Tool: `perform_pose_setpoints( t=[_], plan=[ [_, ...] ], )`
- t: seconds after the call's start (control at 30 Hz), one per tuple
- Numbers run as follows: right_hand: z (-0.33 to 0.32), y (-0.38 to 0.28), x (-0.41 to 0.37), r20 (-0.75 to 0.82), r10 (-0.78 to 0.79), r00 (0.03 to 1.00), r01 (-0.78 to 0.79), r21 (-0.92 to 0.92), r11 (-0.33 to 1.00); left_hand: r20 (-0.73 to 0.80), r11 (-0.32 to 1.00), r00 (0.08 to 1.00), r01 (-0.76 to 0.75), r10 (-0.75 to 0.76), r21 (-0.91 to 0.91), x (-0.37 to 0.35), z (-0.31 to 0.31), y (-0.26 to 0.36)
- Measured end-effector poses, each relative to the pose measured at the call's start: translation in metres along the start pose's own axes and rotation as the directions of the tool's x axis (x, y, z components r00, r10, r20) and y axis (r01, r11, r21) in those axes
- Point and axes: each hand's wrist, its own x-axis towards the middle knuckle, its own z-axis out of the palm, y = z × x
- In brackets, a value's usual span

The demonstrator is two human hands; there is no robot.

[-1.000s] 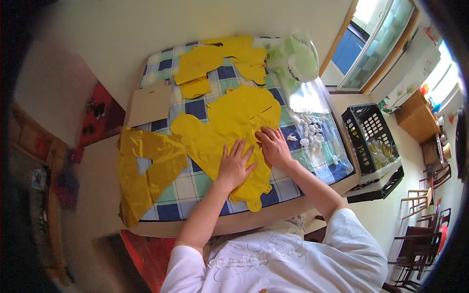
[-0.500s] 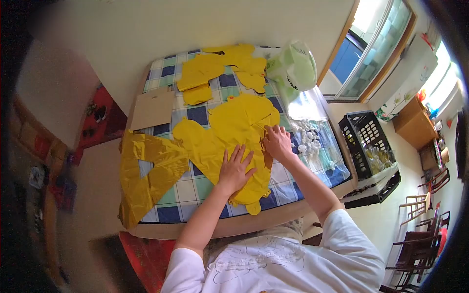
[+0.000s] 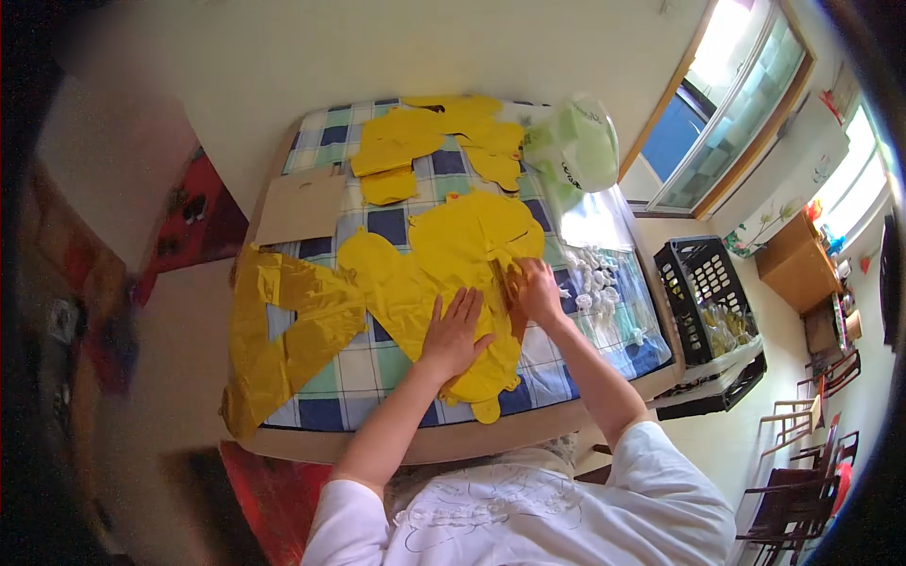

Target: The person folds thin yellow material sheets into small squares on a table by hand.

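Note:
A large flat yellow foil balloon (image 3: 462, 231) lies spread on the checked cloth, its outline rounded, with small tabs on the edge. My left hand (image 3: 456, 338) rests flat on its lower middle, fingers stretched out. At the balloon's right side, my right hand (image 3: 535, 291) has its fingers curled and pinches a raised fold of the foil. The fingertips are partly hidden behind the hand. To the left, a shiny gold foil piece (image 3: 302, 363) hangs over the table edge and touches the balloon.
More yellow foil pieces (image 3: 401, 137) lie at the back, near a cardboard sheet (image 3: 300, 209). A pale green plastic bag (image 3: 578, 141) stands at the back right, with small white bundles (image 3: 596, 283) before it. Beside the checked cloth (image 3: 344, 382) is a black crate (image 3: 700, 283).
My right hand has closed its fingers on the foil at the right edge and lifted a fold. My left hand stays flat on the balloon. The view has shifted slightly.

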Motion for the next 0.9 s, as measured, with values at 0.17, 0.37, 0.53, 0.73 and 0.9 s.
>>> perform_pose_setpoints(
  t=[0.17, 0.37, 0.53, 0.73, 0.9],
  plan=[
    [-0.004, -0.015, -0.029, 0.069, -0.283, 0.957, 0.291, -0.181, 0.94, -0.054, 1.0, 0.998, -0.012, 0.012, -0.013, 0.0, 0.009, -0.003],
    [-0.002, -0.026, -0.032, 0.236, -0.305, 0.923, 0.346, -0.156, 0.925, -0.028, 1.0, 0.999, -0.017, 0.017, -0.005, 0.002, 0.003, -0.002],
    [-0.005, -0.029, -0.031, 0.286, -0.317, 0.904, 0.36, -0.111, 0.926, -0.005, 0.999, 1.0, 0.011, -0.011, -0.046, 0.004, -0.004, 0.001],
    [-0.004, -0.028, -0.032, 0.289, -0.319, 0.903, 0.36, -0.104, 0.927, -0.394, 0.945, 0.916, -0.061, -0.074, -0.321, 0.009, -0.025, -0.004],
    [-0.003, -0.026, -0.033, 0.288, -0.337, 0.896, 0.376, -0.09, 0.922, -0.311, 0.99, 0.946, -0.119, 0.091, -0.073, 0.016, -0.014, -0.003]
  ],
)
